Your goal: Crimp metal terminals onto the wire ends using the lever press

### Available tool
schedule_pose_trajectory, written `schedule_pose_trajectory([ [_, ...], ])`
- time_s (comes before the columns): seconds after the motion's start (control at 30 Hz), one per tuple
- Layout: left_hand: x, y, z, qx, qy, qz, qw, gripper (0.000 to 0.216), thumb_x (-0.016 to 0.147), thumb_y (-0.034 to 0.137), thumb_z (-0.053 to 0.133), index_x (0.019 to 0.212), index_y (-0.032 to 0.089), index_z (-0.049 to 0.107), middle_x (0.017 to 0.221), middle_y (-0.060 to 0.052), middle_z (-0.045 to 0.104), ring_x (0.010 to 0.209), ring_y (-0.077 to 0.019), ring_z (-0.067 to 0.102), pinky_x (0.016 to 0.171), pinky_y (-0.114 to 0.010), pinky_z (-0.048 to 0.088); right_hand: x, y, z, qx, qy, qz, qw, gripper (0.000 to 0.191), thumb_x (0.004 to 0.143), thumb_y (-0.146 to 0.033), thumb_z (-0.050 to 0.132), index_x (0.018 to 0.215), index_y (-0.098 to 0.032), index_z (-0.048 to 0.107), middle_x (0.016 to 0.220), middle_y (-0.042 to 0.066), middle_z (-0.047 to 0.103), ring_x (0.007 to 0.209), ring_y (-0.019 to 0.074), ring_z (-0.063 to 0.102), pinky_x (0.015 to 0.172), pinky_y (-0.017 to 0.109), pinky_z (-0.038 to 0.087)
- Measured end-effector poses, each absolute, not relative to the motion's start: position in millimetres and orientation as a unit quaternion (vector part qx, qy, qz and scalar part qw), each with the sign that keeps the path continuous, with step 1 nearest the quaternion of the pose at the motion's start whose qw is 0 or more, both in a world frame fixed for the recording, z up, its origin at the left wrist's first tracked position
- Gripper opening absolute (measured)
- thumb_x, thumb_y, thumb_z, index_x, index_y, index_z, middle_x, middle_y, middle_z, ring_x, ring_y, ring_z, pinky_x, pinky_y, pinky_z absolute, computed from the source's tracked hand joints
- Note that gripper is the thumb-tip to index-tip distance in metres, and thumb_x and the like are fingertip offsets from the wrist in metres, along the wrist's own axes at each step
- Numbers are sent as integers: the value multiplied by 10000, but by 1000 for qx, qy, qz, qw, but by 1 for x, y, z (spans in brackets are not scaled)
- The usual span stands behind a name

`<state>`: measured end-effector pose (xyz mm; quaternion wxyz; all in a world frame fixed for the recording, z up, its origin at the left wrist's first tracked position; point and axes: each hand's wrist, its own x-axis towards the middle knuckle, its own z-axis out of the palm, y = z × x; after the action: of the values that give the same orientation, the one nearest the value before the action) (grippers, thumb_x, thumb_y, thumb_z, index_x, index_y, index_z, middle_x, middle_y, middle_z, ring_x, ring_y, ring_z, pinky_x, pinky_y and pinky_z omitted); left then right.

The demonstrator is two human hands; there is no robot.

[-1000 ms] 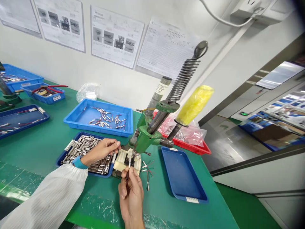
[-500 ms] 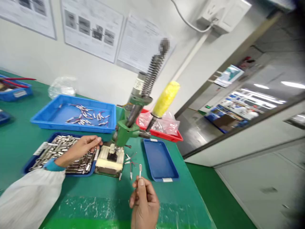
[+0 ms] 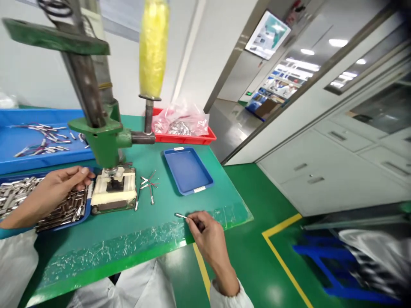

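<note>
My right hand (image 3: pixel 207 235) pinches a small slim metal piece (image 3: pixel 180 215) just above the front edge of the green table. Its tip points left, away from my fingers. My left hand (image 3: pixel 62 186) is over the dark blue tray (image 3: pixel 87 209) of silver metal parts (image 3: pixel 72 210), thumb and fingertips together; what they hold, if anything, is hidden. Right of that hand stands a green hand press (image 3: pixel 104 145) with a yellow-wrapped lever (image 3: pixel 154 49) and a cream-coloured base (image 3: pixel 114 196). Several small wired parts (image 3: pixel 150 186) lie on the table beside the base.
A blue tray (image 3: pixel 189 171) sits right of the wired parts. Behind it is a red tray (image 3: pixel 189 139) with bagged parts (image 3: pixel 180 122). A larger blue tray (image 3: pixel 19 162) at the left holds more wired pieces. The table's right edge (image 3: pixel 236 192) borders the floor.
The view has swung right and down. My right hand has turned, so the metal piece points left instead of up, and is nearer the table's front edge. My left hand stays beside the press.
</note>
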<state>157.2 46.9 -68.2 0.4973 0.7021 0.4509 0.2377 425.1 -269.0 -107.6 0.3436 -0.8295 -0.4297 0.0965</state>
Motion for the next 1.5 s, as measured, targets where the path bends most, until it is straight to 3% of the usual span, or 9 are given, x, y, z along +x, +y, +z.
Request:
schedule_pose_trajectory([
  [0.2,166,40,-56,673,505,233,486,789,433,873,749,795,173,688,690,10,677,671,-162,557,600,-236,437,426,-267,-110,-822,-431,72,364,163,945,-312,614,904,-222,744,763,2,636,609,132,541,613,242,371],
  [0.4,164,44,-59,696,506,218,461,749,526,866,711,806,173,695,724,7,690,703,-167,571,663,-249,458,423,-268,-115,-823,-423,59,374,185,956,-334,611,902,-230,755,747,-7,631,593,122,529,602,244,350],
  [1.07,166,36,-52,697,507,199,466,812,436,915,701,793,185,689,733,16,686,748,-180,585,674,-225,454,423,-269,-110,-819,-415,74,389,313,1007,-385,514,884,-203,737,751,8,634,619,136,543,616,258,350],
  [1.33,164,34,-50,707,493,193,468,691,550,839,728,789,192,691,733,10,689,734,-185,580,653,-233,449,424,-267,-110,-818,-403,82,401,320,989,-394,532,849,-198,742,726,12,612,597,134,512,610,264,344],
  [1.5,164,26,-41,715,491,274,415,507,759,692,661,808,188,673,767,1,678,755,-193,588,732,-269,466,408,-265,-101,-744,-291,208,564,367,905,-504,656,747,-175,698,628,-17,516,576,119,431,554,243,329],
])
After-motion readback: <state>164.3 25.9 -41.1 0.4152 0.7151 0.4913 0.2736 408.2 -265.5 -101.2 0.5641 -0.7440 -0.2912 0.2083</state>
